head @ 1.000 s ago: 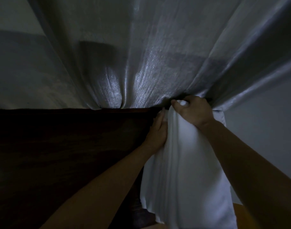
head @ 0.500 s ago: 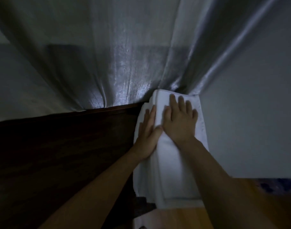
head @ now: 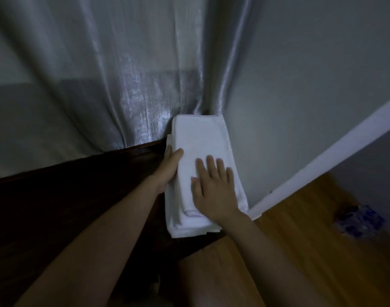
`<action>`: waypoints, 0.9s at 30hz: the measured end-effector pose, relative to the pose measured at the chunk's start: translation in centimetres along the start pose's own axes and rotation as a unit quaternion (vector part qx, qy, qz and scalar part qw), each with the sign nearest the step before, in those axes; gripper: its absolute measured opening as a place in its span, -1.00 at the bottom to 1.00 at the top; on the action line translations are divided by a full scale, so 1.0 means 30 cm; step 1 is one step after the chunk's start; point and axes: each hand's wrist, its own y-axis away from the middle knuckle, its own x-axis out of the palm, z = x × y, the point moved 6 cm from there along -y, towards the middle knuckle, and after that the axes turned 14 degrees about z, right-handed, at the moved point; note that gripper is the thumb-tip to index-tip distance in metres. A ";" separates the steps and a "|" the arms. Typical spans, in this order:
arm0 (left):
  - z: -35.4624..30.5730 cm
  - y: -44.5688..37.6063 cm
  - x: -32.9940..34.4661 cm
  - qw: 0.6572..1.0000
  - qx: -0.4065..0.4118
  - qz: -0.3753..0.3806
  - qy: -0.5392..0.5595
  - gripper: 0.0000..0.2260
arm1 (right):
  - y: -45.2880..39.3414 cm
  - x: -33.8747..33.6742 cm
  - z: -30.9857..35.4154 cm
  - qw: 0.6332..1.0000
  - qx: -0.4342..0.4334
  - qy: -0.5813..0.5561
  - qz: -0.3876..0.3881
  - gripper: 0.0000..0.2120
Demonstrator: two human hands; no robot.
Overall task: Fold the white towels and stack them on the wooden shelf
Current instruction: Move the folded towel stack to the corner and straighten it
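A stack of folded white towels lies at the right end of the dark wooden shelf, pushed into the corner by the wall. My right hand rests flat on top of the stack with the fingers spread. My left hand is pressed against the stack's left side, its thumb on the top towel. The near edges of the towels show layered folds.
A shiny grey curtain hangs right behind the shelf and touches the towels. A grey wall with a white baseboard stands to the right. Below is a wooden floor with a blue-and-white crumpled item.
A second ago both hands held a hanging white towel; it now lies folded on the stack. My right hand slid toward the near end, my left moved to the side.
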 end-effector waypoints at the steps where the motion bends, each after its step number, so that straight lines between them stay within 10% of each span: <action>1: 0.011 0.012 0.009 1.000 -0.021 0.000 0.016 -0.36 | 0.042 0.009 0.001 1.000 -0.002 -0.010 -0.002 -0.42; 11: 0.060 0.092 0.108 0.985 -0.062 0.034 0.158 -0.29 | 0.414 0.034 -0.029 0.873 0.032 -0.364 -0.323 -0.80; 20: 0.071 0.151 0.121 0.983 -0.124 0.021 0.133 -0.19 | 0.365 0.051 -0.116 0.848 0.219 -0.409 -0.255 -0.62; 23: 0.070 0.168 0.120 0.984 -0.123 0.011 0.126 -0.19 | 0.365 0.112 -0.156 0.752 0.297 -0.535 -0.245 -0.47; 27: 0.077 0.186 0.129 0.984 -0.121 0.007 0.129 -0.12 | 0.384 0.243 -0.124 0.513 0.411 -0.738 -0.153 0.02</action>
